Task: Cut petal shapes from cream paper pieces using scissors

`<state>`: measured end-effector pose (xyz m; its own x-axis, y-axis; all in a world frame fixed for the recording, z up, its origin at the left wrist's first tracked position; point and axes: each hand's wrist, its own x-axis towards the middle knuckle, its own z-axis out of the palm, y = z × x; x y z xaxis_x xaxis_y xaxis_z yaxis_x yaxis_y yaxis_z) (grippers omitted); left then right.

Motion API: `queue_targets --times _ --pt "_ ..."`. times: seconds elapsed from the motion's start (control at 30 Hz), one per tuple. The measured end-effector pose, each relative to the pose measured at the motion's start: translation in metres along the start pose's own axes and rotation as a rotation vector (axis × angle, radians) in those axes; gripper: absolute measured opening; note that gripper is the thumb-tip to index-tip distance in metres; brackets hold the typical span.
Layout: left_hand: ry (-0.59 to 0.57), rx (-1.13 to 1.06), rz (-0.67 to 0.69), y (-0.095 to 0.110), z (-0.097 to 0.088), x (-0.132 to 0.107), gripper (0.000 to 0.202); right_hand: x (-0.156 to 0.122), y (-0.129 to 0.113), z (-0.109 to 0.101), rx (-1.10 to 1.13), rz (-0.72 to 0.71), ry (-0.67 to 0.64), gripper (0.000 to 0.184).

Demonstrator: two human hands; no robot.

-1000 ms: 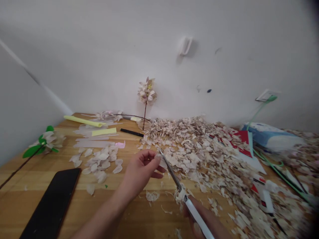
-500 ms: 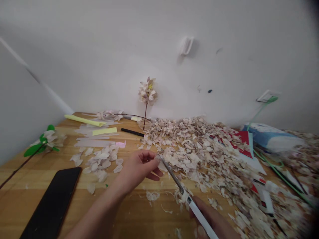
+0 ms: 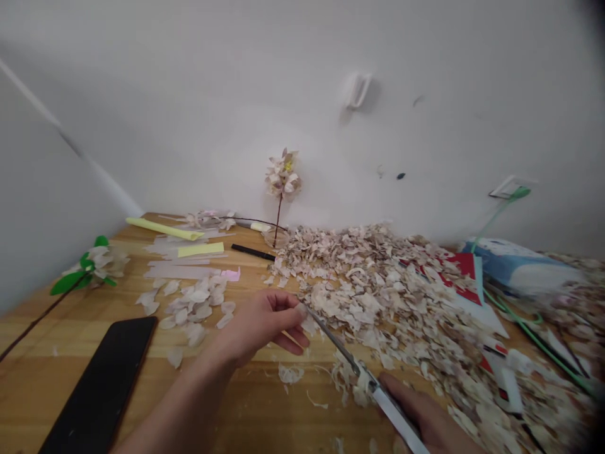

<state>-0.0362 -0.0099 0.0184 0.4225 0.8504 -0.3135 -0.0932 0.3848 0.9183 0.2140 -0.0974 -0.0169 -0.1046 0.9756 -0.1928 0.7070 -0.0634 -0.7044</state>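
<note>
Left fingers [image 3: 295, 310]: thumb and forefinger pressed together, pinching a small pale paper piece [image 3: 309, 325] just above the worktop [image 3: 246, 410]. Scissors [image 3: 341, 350] tip touches that piece at the fingertips; the blades look nearly closed, I cannot tell exactly. Right hand [image 3: 428, 419], low at the frame edge, fingers wrapped round the white scissors handle. Left hand [image 3: 265, 325] hovers mid-worktop. Scrap heap [image 3: 392, 302] just right of the blades. Cut petals [image 3: 193, 306] left of the hand, black phone [image 3: 101, 384] beyond them. Upright paper flower [image 3: 282, 176] by the wall.
</note>
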Motion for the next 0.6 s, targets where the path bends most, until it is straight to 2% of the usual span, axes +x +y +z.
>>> queue_targets --times 0.07,0.23,0.37,0.47,0.53,0.6 --pt "-0.010 -0.004 -0.008 -0.001 -0.001 0.000 0.017 0.004 0.001 -0.002 0.015 -0.010 0.019 0.046" --pt "-0.034 0.012 -0.019 -0.002 -0.002 0.000 0.018 0.014 -0.007 -0.010 0.039 -0.071 -0.042 0.028" --pt "-0.009 0.060 0.017 -0.002 -0.001 0.002 0.019 0.015 -0.007 -0.008 0.092 -0.058 0.028 0.020" --pt "0.101 0.117 0.154 -0.006 0.007 0.005 0.021 0.018 -0.008 0.002 0.277 0.008 0.155 0.012" --pt "0.195 0.136 0.282 -0.013 0.017 0.008 0.021 0.026 -0.013 0.012 0.383 0.036 0.216 0.019" --pt "0.250 0.130 0.384 -0.021 0.028 0.009 0.018 0.036 -0.021 0.020 0.403 0.013 0.282 0.019"
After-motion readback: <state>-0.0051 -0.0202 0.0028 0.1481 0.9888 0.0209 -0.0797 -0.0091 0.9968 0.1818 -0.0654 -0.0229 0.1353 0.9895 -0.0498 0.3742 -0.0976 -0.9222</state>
